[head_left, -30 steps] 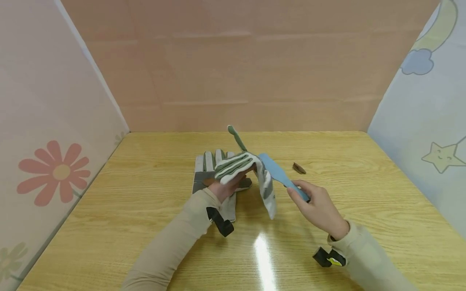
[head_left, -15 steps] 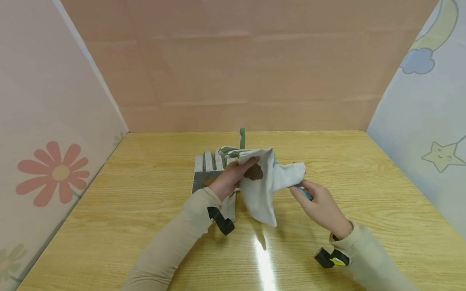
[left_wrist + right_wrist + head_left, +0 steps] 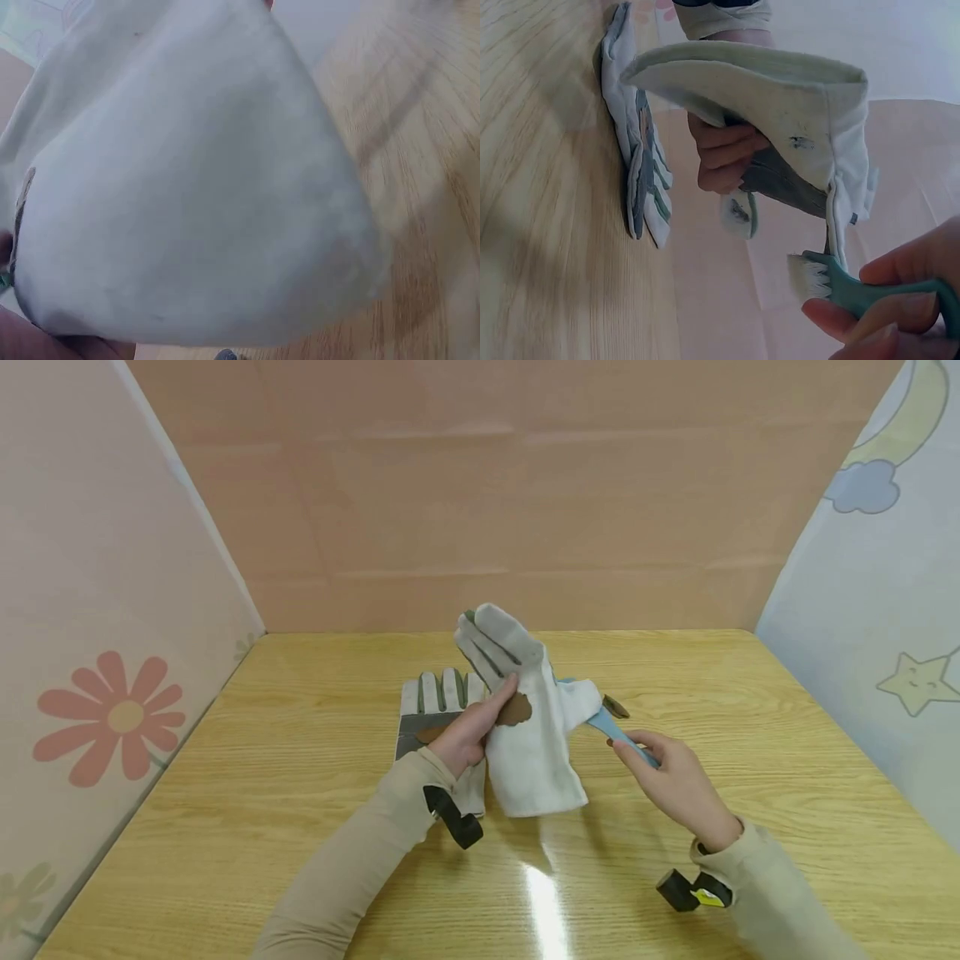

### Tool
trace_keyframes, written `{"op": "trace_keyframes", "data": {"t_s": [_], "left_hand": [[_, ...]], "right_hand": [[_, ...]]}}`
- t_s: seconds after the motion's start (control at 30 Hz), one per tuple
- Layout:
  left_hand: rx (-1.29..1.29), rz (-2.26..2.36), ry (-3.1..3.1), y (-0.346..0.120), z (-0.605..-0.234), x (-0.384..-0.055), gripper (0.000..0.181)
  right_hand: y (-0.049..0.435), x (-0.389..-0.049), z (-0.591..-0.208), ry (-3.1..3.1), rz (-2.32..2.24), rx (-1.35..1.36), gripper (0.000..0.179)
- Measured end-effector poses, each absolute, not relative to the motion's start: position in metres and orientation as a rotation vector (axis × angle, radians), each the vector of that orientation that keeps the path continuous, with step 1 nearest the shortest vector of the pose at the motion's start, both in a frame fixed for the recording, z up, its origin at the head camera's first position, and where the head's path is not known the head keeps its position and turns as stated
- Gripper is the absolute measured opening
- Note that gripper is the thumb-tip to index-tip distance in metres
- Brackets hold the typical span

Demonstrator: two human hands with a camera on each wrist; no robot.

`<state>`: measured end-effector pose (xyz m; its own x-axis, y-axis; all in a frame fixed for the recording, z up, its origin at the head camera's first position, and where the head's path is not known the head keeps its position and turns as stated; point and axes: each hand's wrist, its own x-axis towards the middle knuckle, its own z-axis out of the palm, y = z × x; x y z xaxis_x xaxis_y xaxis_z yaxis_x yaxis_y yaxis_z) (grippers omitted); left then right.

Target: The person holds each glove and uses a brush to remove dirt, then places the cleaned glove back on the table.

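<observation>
My left hand (image 3: 474, 728) grips a white work glove (image 3: 536, 752) with a brown patch on it, thumb on the near side and fingers behind. The glove is held above the table, its fingers up and its cuff hanging down. In the right wrist view the glove (image 3: 795, 112) shows dark smudges and a gaping cuff. My right hand (image 3: 675, 781) pinches the blue handle of a brush (image 3: 611, 727). White bristles (image 3: 808, 277) are close to the glove's thumb; I cannot tell whether they touch. White cloth fills most of the left wrist view.
A second glove (image 3: 418, 724), white and grey with green between its fingers, lies on the wooden table (image 3: 300, 827) behind my left hand. A small brown object (image 3: 617, 706) lies beyond the brush. Patterned walls stand left and right, with a plain backdrop (image 3: 480, 527) behind.
My left hand has turned the glove over, so its white side with the brown patch now faces me. The brush head has gone behind the glove's thumb; my right hand has shifted slightly right.
</observation>
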<state>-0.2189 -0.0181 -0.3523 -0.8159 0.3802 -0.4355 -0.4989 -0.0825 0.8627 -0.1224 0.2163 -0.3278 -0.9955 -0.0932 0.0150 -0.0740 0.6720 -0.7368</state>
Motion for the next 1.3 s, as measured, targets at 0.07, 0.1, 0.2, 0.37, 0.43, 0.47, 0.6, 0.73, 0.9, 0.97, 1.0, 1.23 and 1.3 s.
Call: {"op": "trace_keyframes", "data": {"t_s": [0.07,0.1,0.2,0.37,0.43,0.47,0.6,0.73,0.9,0.97,1.0,1.23,1.3], "left_hand": [[-0.146,1.978,1.58,-0.017,-0.353,-0.22,0.063],[-0.158,1.996,1.568,-0.016,-0.353,-0.221,0.062],[-0.213,2.073,1.523,-0.015,-0.353,-0.221,0.055],[-0.206,2.114,1.507,-0.017,-0.35,-0.221,0.044],[-0.14,2.095,1.532,-0.021,-0.35,-0.222,0.042],[-0.101,2.078,1.564,-0.023,-0.35,-0.222,0.041],[0.043,2.025,1.679,-0.032,-0.349,-0.223,0.041],[0.122,2.035,1.701,-0.035,-0.346,-0.223,0.043],[0.15,2.078,1.701,-0.036,-0.344,-0.222,0.047],[0.143,2.08,1.713,-0.036,-0.343,-0.221,0.047],[0.137,2.081,1.718,-0.036,-0.343,-0.221,0.047],[0.056,2.082,1.759,-0.035,-0.341,-0.221,0.045],[0.043,2.077,1.771,-0.034,-0.341,-0.221,0.044]], "right_hand": [[0.218,-0.122,-0.327,2.853,-1.256,-0.13,0.042],[0.218,-0.122,-0.327,2.854,-1.257,-0.129,0.041],[0.219,-0.122,-0.327,2.843,-1.265,-0.14,0.041],[0.219,-0.123,-0.329,2.833,-1.252,-0.129,0.042],[0.22,-0.123,-0.329,2.845,-1.232,-0.116,0.043],[0.221,-0.123,-0.329,2.853,-1.22,-0.11,0.044],[0.224,-0.123,-0.328,2.899,-1.168,-0.108,0.044],[0.228,-0.124,-0.328,2.966,-1.094,-0.126,0.044],[0.236,-0.127,-0.329,3.045,-1.032,-0.11,0.047],[0.239,-0.127,-0.328,3.078,-1.026,-0.089,0.047],[0.241,-0.126,-0.327,3.092,-1.029,-0.08,0.048],[0.24,-0.122,-0.317,3.192,-1.08,-0.107,0.046],[0.237,-0.12,-0.315,3.225,-1.105,-0.142,0.041]]}}
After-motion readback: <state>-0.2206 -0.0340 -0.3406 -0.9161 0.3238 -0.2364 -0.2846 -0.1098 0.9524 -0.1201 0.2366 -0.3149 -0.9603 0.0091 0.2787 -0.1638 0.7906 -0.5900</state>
